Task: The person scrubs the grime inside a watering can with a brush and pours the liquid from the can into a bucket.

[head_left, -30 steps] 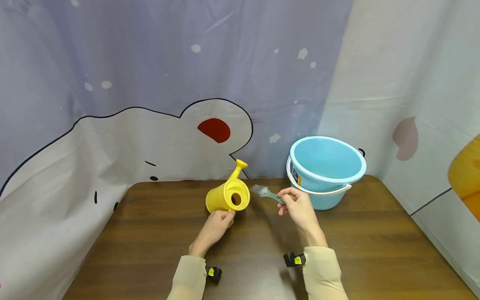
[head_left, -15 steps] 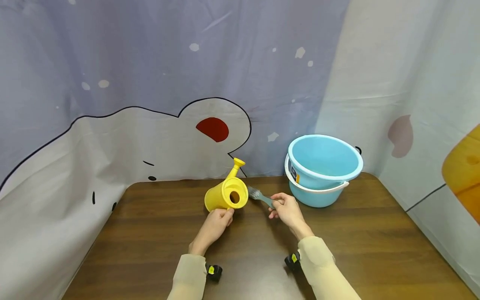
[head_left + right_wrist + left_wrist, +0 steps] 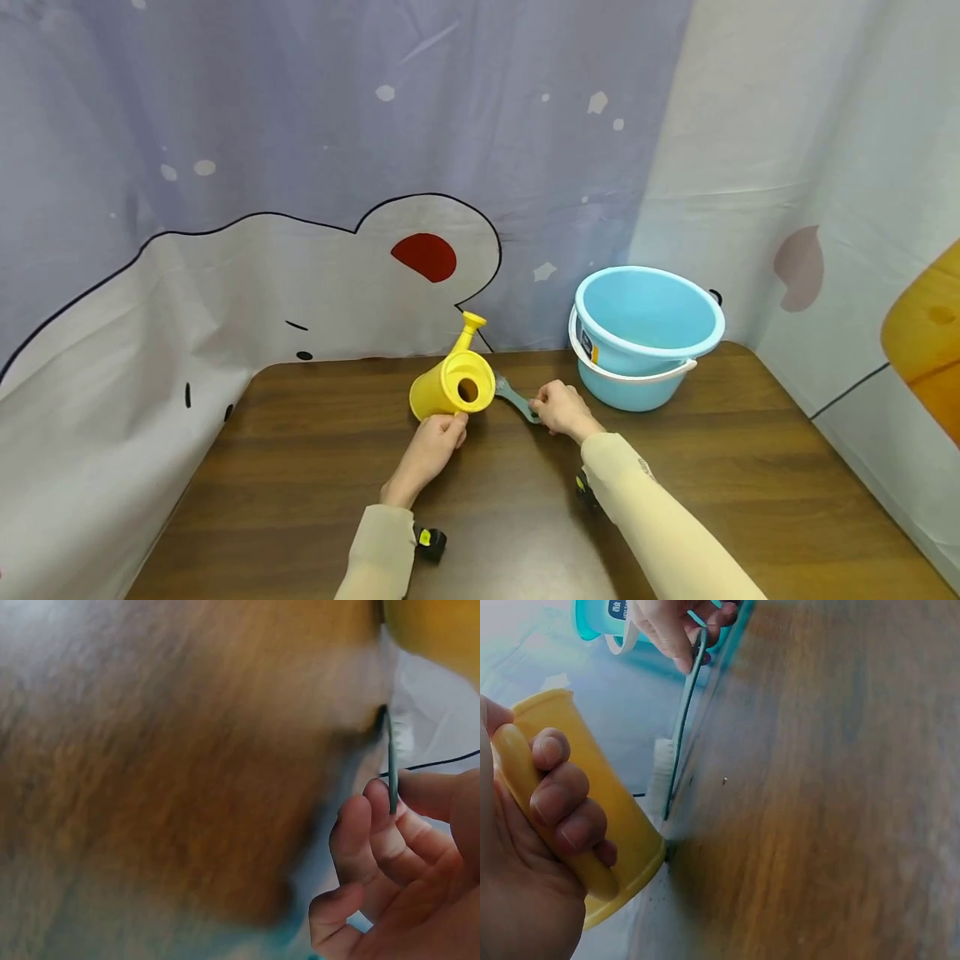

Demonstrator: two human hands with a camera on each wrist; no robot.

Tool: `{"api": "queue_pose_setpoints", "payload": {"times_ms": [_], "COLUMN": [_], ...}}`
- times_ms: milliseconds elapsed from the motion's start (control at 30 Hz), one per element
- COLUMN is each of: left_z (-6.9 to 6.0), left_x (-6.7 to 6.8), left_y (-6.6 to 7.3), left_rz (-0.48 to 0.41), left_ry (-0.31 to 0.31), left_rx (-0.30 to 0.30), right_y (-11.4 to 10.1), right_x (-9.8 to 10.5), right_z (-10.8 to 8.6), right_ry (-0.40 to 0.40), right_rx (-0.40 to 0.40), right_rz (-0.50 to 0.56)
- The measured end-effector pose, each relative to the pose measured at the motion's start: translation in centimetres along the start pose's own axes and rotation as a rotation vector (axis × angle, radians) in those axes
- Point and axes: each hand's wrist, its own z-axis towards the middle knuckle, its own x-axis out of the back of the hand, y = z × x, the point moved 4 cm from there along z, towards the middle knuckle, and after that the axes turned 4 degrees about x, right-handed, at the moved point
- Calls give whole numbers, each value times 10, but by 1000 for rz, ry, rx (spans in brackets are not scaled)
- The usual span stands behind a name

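Observation:
My left hand (image 3: 429, 452) grips the handle of a yellow watering can (image 3: 431, 395), tilted so its round top opening faces me and its spout points up and back. In the left wrist view the fingers (image 3: 560, 793) curl round that handle (image 3: 519, 763). To the right of the can, my right hand (image 3: 562, 410) pinches the end of a blue-green brush (image 3: 514, 401) with white bristles. Low by the tabletop, the brush has its bristles turned up; whether its back touches the wood I cannot tell. Thumb and fingertips meet at the handle end in the right wrist view.
A light blue bucket (image 3: 628, 390) with a white handle (image 3: 637, 379) stands at the back right of the wooden table (image 3: 300, 483). A printed curtain (image 3: 315, 283) hangs directly behind the table and along its sides.
My right hand has moved left and down, lowering the brush from beside the bucket toward the tabletop near the can. The left hand and watering can have stayed nearly still.

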Motion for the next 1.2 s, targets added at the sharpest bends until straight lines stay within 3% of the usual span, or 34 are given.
{"api": "queue_pose_setpoints", "payload": {"times_ms": [167,400,667,800,1000,1200], "left_z": [0,-16,-13,-13,-13,-15], "left_x": [5,19,27,28,28,32], "left_y": [-4,31,20,16,11,9], "left_rz": [-54,-140,-266,-319,-396,-465], "left_ry": [57,123,134,120,121,128], "left_rx": [-20,-38,15,37,64,94], "right_y": [0,-6,-21,-32,-42,-47], "right_x": [0,2,18,42,93,152], "right_z": [2,2,-14,-30,-54,-72], "right_ry": [-47,-66,-33,20,189,356], "right_rx": [-13,71,221,317,448,488], "right_rz": [-121,-269,-399,-383,-321,-276]}}
